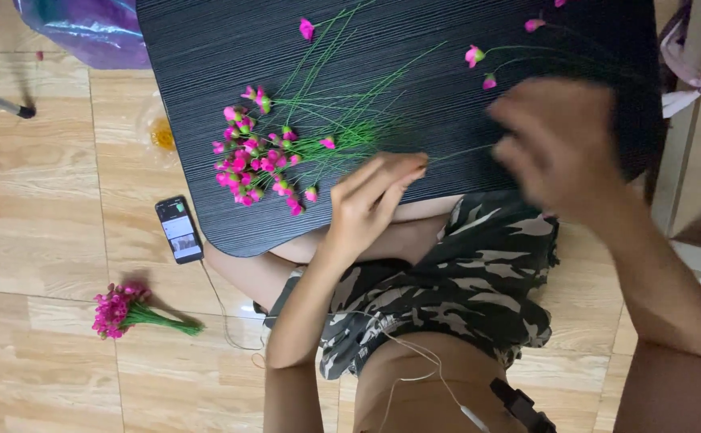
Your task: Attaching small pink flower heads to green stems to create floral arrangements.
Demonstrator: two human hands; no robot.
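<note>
A pile of small pink artificial flowers on thin green stems lies on a low black table. My left hand rests at the table's near edge, fingers pinched on one thin green stem that runs to the right. My right hand is blurred, hovering over the table at that stem's other end; whether it grips the stem is unclear. A few loose pink flowers lie farther back on the right.
A tied bunch of pink flowers lies on the wooden floor at the left. A phone with a cable lies by the table's corner. A purple plastic bag sits at the top left. My legs are under the table.
</note>
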